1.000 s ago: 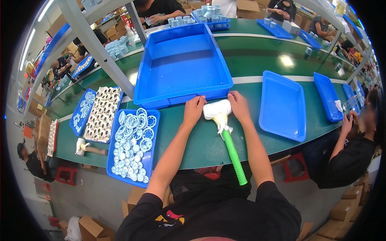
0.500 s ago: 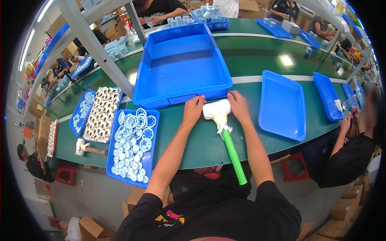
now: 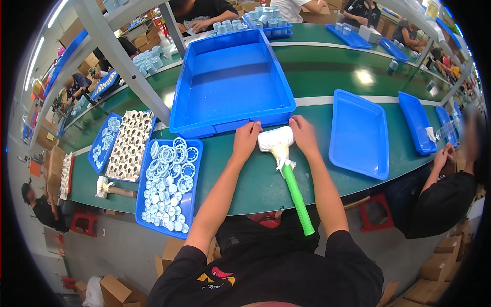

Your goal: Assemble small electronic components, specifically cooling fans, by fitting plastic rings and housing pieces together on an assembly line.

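My left hand (image 3: 246,138) rests on the green tabletop, close to the front wall of a large blue bin (image 3: 230,124). Its fingers are loosely curled, with nothing seen in them. To the right, my right hand (image 3: 304,135) lies near the bin's front right corner, curled too and holding nothing visible. Whether either hand touches the bin I cannot tell. Between them lies a mallet with a white cloth-wrapped head (image 3: 276,139) and a green ribbed handle (image 3: 297,198) that reaches past the table's near edge.
On the left, a blue tray (image 3: 140,215) holds pale-blue rings and round caps. Beyond it are an egg-carton-like tray (image 3: 132,143) and another wrapped mallet (image 3: 115,189). A blue tray (image 3: 359,135) lies at right. A metal post (image 3: 134,77) rises at left. A co-worker (image 3: 444,189) sits at right.
My hands and the mallet have not moved. The co-worker's hands at right have shifted slightly, and a person's arm has come into view at the far side.
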